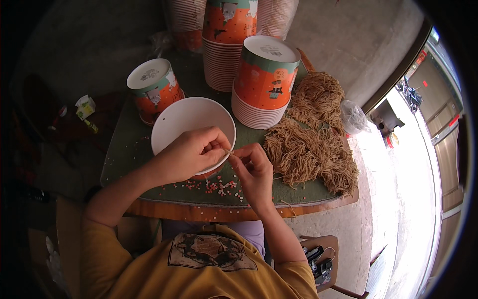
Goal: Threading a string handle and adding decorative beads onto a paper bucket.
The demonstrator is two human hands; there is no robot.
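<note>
An open paper bucket (179, 112), white inside, stands near the table's front edge. A small dark hole shows in its left inner wall. My left hand (196, 152) reaches over the bucket, its fingers closed in a pinch at the right rim. Just outside that rim, my right hand (253, 167) pinches too, its fingertips meeting the left ones. Between them a small bit of tan cord (230, 153) shows; most of it is hidden by the fingers. To the right lie heaps of tan cords (303, 154).
Small white and red paper dots (224, 187) are scattered before the bucket. Behind it stand a tall bucket stack (224, 65), a nearer upside-down stack (261, 89) and a smaller upside-down one (155, 89). A clear plastic bag (353, 117) hangs by the cords. A stool (326, 259) holds dark devices.
</note>
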